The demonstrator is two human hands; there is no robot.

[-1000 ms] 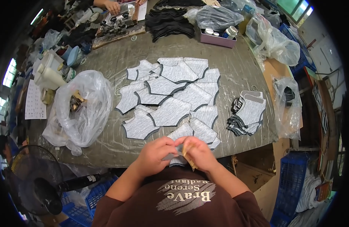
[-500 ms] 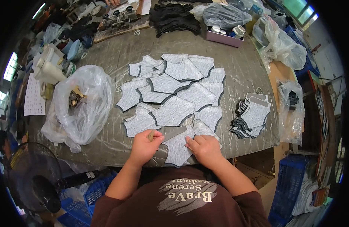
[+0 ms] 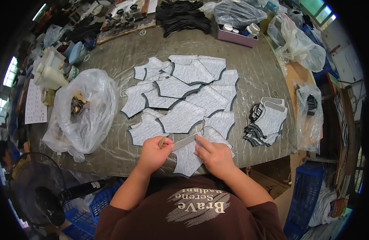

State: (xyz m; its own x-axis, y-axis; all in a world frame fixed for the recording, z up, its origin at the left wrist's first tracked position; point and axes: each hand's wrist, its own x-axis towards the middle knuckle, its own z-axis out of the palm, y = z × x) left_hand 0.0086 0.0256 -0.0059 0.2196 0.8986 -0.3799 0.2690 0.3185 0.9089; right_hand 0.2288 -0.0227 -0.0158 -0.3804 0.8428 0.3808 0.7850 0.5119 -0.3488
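Note:
In front of me on the table's near edge lies a light-grey, dark-edged fabric piece. A narrow plain grey strip lies along its upper edge. My left hand is closed, pinching the strip's left end; a slim tan stick-like thing also pokes up between its fingers. My right hand has its index finger stretched onto the strip's right end, with the thumb apart on the fabric. Just beyond my hands, several similar fabric pieces overlap. To the right is a stack of pieces, the top one bearing a grey strip.
On the left stands an open clear plastic bag, with a white jug behind it. A purple box and black fabric pieces sit at the far side. A fan is at lower left, blue crates at lower right.
The strip's right end has moved down flat against the fabric piece's edge. My right index finger has reached forward onto it. A hand at the far edge is out of view.

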